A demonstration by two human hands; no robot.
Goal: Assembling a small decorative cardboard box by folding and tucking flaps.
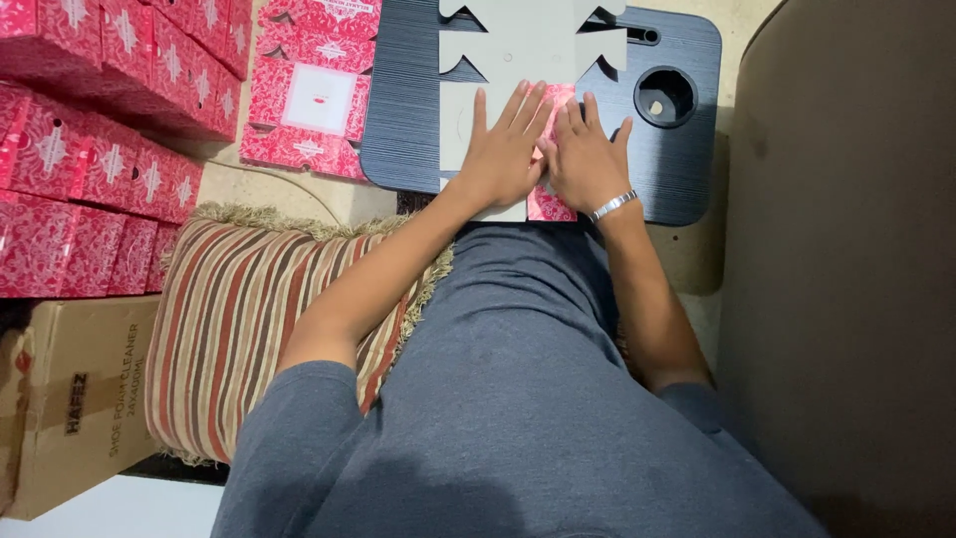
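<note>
A flat die-cut cardboard box blank (518,50) lies grey side up on a dark lap tray (408,110). One flap is folded over near me, showing its red patterned face (550,204). My left hand (503,149) lies flat on the grey card, fingers spread. My right hand (588,154), with a silver bracelet on the wrist, presses flat on the folded red flap beside it. Neither hand grips anything.
The tray has a round cup hole (664,97) at its right. A stack of flat red blanks (314,90) lies left of it. Several assembled red boxes (100,100) are piled far left, above a brown carton (85,403). A striped cushion (239,319) sits at my left.
</note>
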